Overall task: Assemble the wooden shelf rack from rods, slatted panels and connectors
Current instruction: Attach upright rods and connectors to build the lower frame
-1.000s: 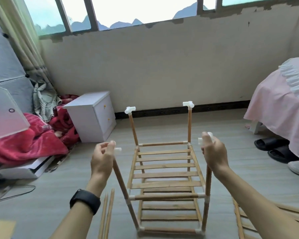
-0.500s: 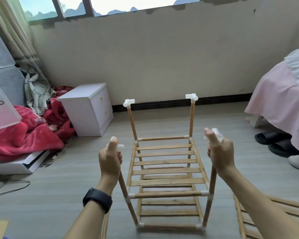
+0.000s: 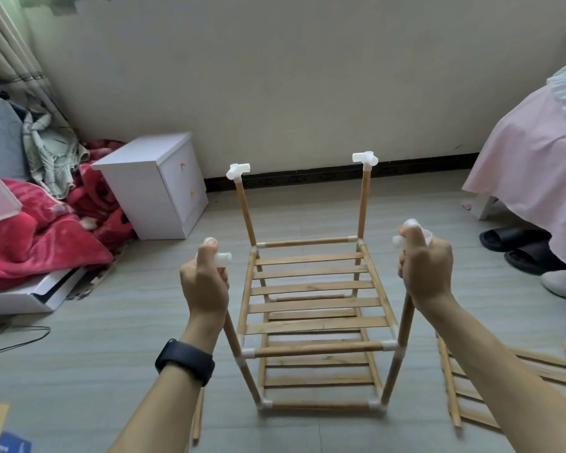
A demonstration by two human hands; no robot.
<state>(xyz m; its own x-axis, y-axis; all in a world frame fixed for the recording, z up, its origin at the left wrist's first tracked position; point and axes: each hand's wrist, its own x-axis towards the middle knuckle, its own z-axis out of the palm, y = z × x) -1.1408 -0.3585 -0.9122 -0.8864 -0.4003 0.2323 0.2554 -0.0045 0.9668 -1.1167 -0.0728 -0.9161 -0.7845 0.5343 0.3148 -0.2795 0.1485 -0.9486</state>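
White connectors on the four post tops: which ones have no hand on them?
The two far ones, back-left connector and back-right connector; hands grip both near ones.

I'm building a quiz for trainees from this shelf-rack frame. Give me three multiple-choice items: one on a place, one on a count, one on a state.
1. Where does the spare slatted panel lie?
A. on the floor to the person's right
B. on the white cabinet
C. leaning on the wall

2. How many far posts carry a white connector on top?
A. none
B. one
C. two

3. What are the hands doing?
A. hanging free
B. each closed around the top of a near post
C. both lifting a panel

Answers: 1 A, the spare slatted panel lies flat on the floor by the right forearm. 2 C, a far left connector and a far right connector cap the two far posts. 3 B, the left hand and right hand each grip a near post under its connector.
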